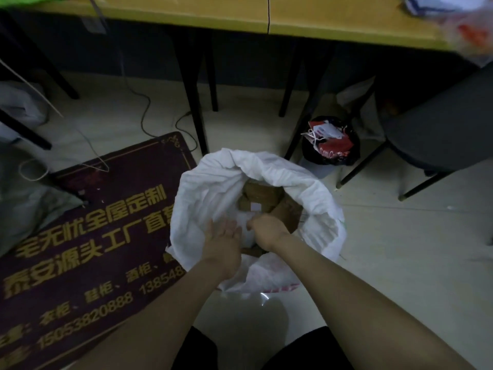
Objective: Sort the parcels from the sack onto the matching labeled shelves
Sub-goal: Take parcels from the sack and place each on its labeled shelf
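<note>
Parcels (262, 194) half-hidden inside sack (213, 182).

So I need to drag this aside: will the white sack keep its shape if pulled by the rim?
Probably not: the white sack looks like thin fabric, its rim folded over and creased, so it would likely sag. The brown parcels inside seem to prop it up and may make it heavy to drag.

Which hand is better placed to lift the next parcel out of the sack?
Right, I think. The right hand is down inside the sack, with its fingers curled on the white parcel. The left hand is open with straight fingers beside the sack's inner wall and holds nothing.
</note>
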